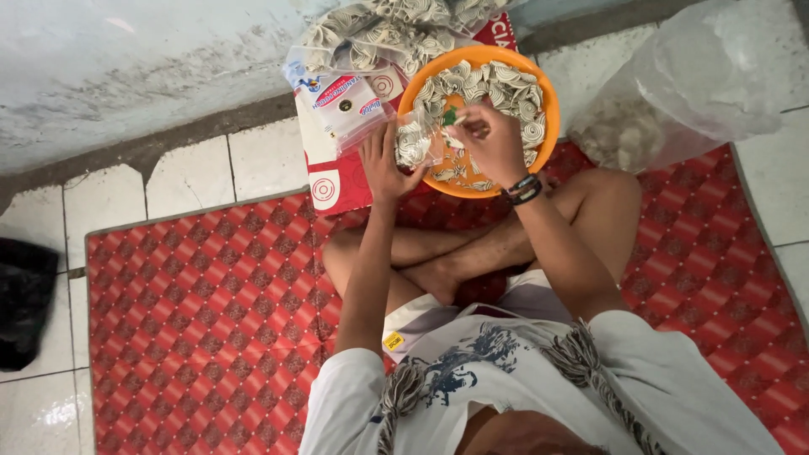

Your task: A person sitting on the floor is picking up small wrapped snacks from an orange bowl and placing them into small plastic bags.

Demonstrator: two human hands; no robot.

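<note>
1. Nearest me I see the white printed shirt (pixel 539 379) and crossed bare legs (pixel 472 253); the person sits on a red diamond-patterned floor mat (pixel 211 312) laid over white floor tiles (pixel 194 168).
2. Left hand (pixel 383 164): fingers curled shut around a small clear plastic bag (pixel 415 139); the bag is partly filled with pale spiral-patterned crackers and is held upright at the near-left rim of the bowl.
3. Right hand (pixel 489 139): fingertips pinched together over the bag's mouth; they seem to nip a small green piece, though I cannot tell what it is; dark bands (pixel 524 190) sit on the wrist.
4. Round orange plastic bowl (pixel 539 84) rests just beyond the knees, heaped with the same crackers; both hands hover above it.
5. Further off: a stack of flat clear packets (pixel 341 101) left of the bowl, lying on red-and-white cardboard (pixel 337 185); a large clear plastic sack (pixel 683 93) to the right; a dark bag (pixel 25 295) at the far left edge; a stained pale wall (pixel 126 67) behind.
</note>
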